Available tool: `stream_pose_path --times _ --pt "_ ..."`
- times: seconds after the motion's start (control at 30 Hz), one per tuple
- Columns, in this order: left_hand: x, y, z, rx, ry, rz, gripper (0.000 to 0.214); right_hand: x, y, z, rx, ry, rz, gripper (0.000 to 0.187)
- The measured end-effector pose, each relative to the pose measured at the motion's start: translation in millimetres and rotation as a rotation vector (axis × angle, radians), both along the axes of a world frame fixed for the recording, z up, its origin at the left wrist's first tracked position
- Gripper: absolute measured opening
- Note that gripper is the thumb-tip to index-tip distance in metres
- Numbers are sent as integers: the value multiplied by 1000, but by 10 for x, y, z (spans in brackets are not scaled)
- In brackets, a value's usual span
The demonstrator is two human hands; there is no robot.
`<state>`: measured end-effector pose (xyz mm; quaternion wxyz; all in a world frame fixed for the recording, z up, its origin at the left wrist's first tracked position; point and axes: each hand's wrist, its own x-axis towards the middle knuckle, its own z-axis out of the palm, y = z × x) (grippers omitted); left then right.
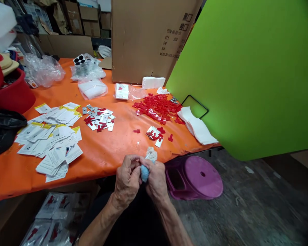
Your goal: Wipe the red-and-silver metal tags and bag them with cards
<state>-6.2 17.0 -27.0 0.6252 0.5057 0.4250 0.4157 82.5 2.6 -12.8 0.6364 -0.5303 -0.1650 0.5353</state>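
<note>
My left hand (127, 179) and my right hand (156, 177) press together just in front of the table edge. Between them they grip a soft blue fabric wad (144, 173), with a cream knitted piece (151, 154) sticking out above it. The nearest items on the orange-covered table (113, 160) are red plastic pieces and small metal tags (153, 135). Farther off lie a large heap of red plastic pieces (157, 107), a scatter of metal tags with red pieces (99, 118) and overlapping printed cards (50, 136).
A purple plastic stool (195, 177) stands on the concrete floor to the right of my hands. A large green board (246, 68) leans at the right, and a cardboard box (141, 37) stands behind the table. Packets (51, 215) lie below its front edge.
</note>
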Motion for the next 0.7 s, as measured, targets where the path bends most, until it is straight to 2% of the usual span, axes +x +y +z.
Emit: stream_pose_path --times 0.07,0.13,0.2,0.27,0.3,0.37,0.47,0.53,0.6,0.67,0.7 --pt "-32 63 33 87 26 -83 19 181 6 -1 -37 -53 -88 23" --pt "-121 272 133 194 121 -70 20 499 59 -1 -105 -287 -133 24" --pt "-240 621 268 313 288 40 23 820 133 -18 -219 -757 -108 27" --pt "-355 1055 384 443 494 156 27 1020 217 -51 -384 -1232 11 28" --pt "-402 1277 420 524 620 206 27 1058 261 -69 -472 -1406 72 32" --pt "-471 1675 436 685 875 280 23 1038 358 -92 -617 -1600 141 43" --pt "-514 2030 358 780 1184 243 23 941 507 -75 -714 -1657 224 44" --pt "-494 2065 289 821 1229 237 28 937 590 -46 -745 -1589 281 39" --pt "-423 1956 231 848 1135 312 29 993 643 -32 -781 -1464 269 36" --pt "-304 1744 181 795 963 357 26 1080 659 -47 -815 -1353 176 31" --pt "-234 1617 155 741 868 314 24 1127 653 -65 -817 -1318 117 26"
